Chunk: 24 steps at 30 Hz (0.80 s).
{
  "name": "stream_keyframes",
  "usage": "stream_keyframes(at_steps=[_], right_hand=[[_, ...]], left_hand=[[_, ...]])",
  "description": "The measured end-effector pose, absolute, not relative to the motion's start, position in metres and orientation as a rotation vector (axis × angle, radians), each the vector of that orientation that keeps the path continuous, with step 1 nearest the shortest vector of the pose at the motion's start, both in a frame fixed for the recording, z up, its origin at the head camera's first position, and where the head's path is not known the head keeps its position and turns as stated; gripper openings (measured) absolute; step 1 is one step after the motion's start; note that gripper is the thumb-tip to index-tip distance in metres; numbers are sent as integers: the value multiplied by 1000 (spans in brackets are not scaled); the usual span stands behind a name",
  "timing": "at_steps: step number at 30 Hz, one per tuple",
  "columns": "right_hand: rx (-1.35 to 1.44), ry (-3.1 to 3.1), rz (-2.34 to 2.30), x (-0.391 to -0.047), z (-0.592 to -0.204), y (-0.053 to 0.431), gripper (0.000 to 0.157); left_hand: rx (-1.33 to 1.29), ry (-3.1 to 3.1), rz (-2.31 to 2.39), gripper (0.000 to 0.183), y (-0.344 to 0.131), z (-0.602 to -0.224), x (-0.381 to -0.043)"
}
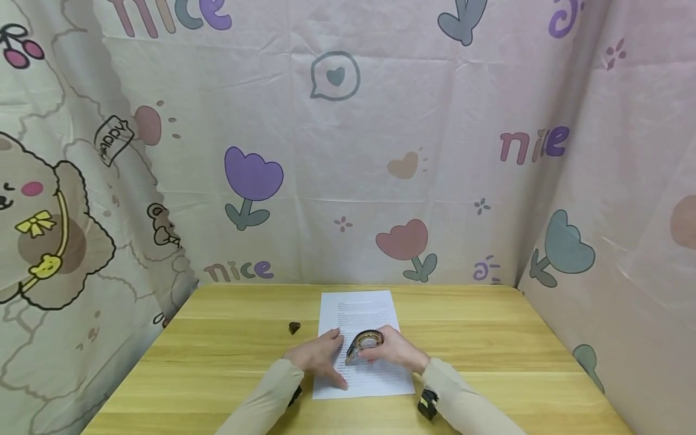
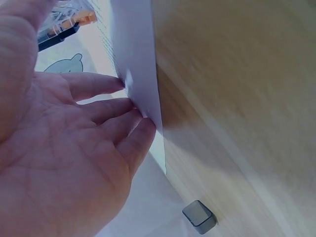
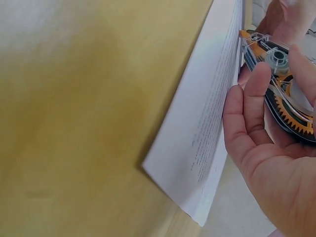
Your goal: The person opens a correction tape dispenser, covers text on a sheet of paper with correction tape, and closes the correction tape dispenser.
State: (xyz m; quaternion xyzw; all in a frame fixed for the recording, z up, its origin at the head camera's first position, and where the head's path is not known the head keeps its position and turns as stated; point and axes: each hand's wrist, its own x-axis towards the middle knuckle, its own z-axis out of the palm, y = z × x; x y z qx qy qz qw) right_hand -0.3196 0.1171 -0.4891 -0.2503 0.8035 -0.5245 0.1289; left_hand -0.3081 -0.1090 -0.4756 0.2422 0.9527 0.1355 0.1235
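Note:
A correction tape (image 1: 359, 345) with a clear, dark-edged case and an orange toothed wheel is pinched between the thumb and fingers of my right hand (image 1: 399, 350). Its tip points down at the printed sheet of paper (image 1: 359, 302), right at the lines of text. In the right wrist view the orange tip and gears of the correction tape (image 3: 279, 57) show clearly. My left hand (image 1: 319, 355) rests on the left part of the sheet, its thumb spread towards the bottom. The left wrist view shows its extended fingertips (image 2: 143, 128) at the paper's edge.
A small dark cap-like piece (image 1: 294, 327) lies on the wooden table (image 1: 478, 338), left of the sheet; the left wrist view shows it as a smoky grey block (image 2: 199, 216). A patterned curtain (image 1: 348, 151) hangs behind the table and along both sides.

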Motion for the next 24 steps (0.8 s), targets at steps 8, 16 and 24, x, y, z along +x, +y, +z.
stream_keyframes(at_steps=[8,16,24], right_hand=[[-704,2375,-1489,-322,-490,116,18],[-728,2395,-1433,-321,-480,114,17],[-690,2395,-1425,-317,-474,114,17]], left_hand=[[698,2777,392,111,-110,-473,-307],[699,2771,401,112,-111,-472,-306],[706,2766,404,112,-111,-471,-305]])
